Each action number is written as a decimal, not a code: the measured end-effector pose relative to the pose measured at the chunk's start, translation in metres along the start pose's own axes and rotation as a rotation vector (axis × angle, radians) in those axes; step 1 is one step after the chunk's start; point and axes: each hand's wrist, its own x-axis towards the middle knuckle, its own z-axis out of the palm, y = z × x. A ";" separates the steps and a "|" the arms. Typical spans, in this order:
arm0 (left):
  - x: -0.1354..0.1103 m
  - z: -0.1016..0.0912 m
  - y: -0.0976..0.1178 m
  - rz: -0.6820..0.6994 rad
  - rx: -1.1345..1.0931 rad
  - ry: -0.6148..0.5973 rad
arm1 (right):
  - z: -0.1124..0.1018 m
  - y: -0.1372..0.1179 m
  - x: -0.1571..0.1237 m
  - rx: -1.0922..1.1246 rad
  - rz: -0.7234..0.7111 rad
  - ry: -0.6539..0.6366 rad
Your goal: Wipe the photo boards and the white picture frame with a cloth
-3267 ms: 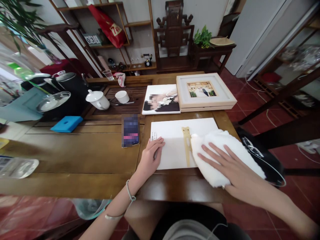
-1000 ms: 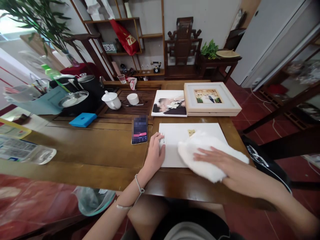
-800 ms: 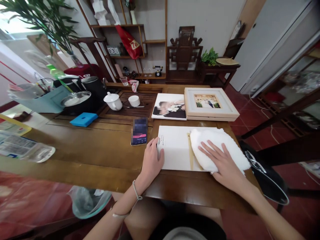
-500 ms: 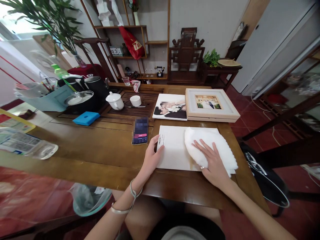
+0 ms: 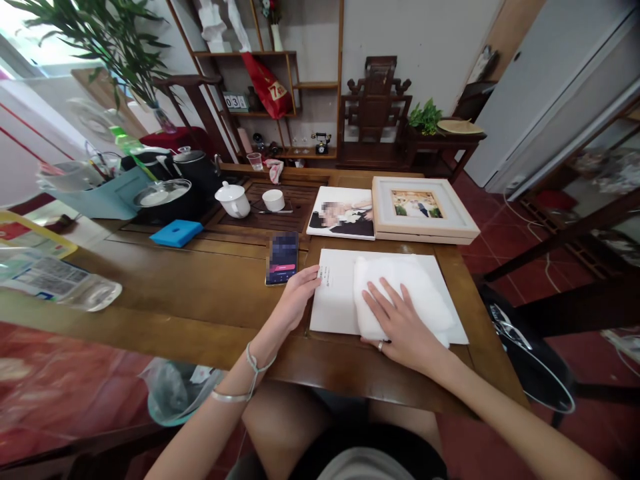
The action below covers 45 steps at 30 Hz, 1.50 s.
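On the wooden table [image 5: 200, 293], entries were taken from left to right.

- Item: a clear plastic packet [image 5: 60, 290], laid at the far left edge, well apart from the work.
- Item: a blue block [image 5: 176, 233], a white lidded teapot [image 5: 233, 199] and a white cup [image 5: 273, 200], set toward the far side, untouched.
- Item: a phone [image 5: 283, 258], laid face up with its screen lit, just beside the left hand.
- Item: the left hand [image 5: 295, 300], laid open, its fingertips pressed on the left edge of the white panel [image 5: 333, 303] near a small printed label. Nothing was grasped; the panel was only steadied.
- Item: the white panel, laid flat near the front edge of the table, plain, matt and rectangular, its middle covered.
- Item: a folded white cloth [image 5: 400, 293], thick and soft in look, spread on the panel's middle and right part.
- Item: the right hand [image 5: 400, 327], laid flat on the cloth with fingers spread, a ring seen on one finger. The cloth was pressed down, not clutched.
- Step judged in hand: the wiping of the panel's face, the stroke being at about mid-panel. A further stroke was judged to call for even downward pressure and for the left edge to be kept pinned, lest the panel slide.
- Item: an unframed photo print [image 5: 343, 213] and a framed photo [image 5: 420, 207], laid side by side beyond the panel, apart from it.
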 end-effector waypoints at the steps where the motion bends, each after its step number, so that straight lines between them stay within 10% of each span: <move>1: 0.000 0.001 0.003 -0.027 -0.015 0.000 | -0.001 0.000 0.001 -0.037 -0.029 -0.008; 15: -0.050 0.017 0.022 -0.005 0.483 0.017 | 0.003 -0.001 0.006 -0.382 -0.206 0.051; 45: -0.063 0.012 0.079 -0.254 -0.370 0.008 | -0.023 0.005 -0.007 -0.152 -0.143 0.141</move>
